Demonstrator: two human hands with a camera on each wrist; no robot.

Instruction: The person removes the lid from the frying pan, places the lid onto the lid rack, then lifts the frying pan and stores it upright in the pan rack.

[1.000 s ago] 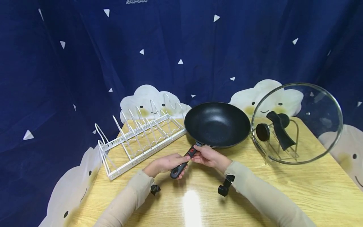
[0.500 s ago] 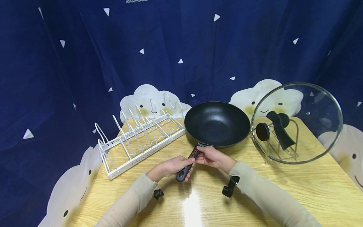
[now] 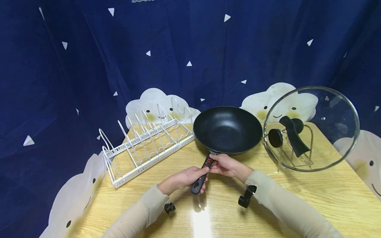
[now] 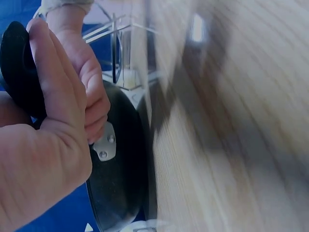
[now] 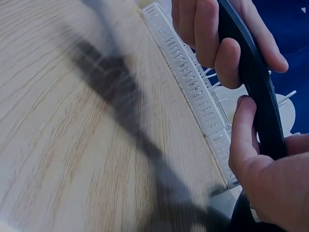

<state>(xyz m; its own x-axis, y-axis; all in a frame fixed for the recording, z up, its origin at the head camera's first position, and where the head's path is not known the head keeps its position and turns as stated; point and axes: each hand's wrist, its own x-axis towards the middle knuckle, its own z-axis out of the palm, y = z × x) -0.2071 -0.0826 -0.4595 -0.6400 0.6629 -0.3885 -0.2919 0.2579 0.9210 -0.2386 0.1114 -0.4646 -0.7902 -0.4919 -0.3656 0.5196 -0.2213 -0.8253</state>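
Observation:
A black wok (image 3: 227,130) stands on the wooden table, its handle (image 3: 197,187) pointing toward me and slightly left. My left hand (image 3: 187,177) grips the handle near its free end, thumb on top and fingers curled underneath. Closer to the pan, my right hand (image 3: 226,165) pinches the same handle between thumb and fingers. In the right wrist view the fingers of both hands wrap the black handle (image 5: 258,87). Seen from the left wrist, a riveted metal bracket (image 4: 105,145) joins the handle to the wok's dark outer side (image 4: 118,188).
Left of the wok is a white wire rack (image 3: 148,165) with upright dividers. On the right, a glass lid (image 3: 333,138) with a black handle leans upright in a small metal stand (image 3: 280,160). A blue curtain (image 3: 208,43) hangs behind the table (image 3: 268,205).
Both hands have swung the wok's handle a little to the right, so it points more straight toward me. The pan body stays in nearly the same place; rack and lid are unmoved.

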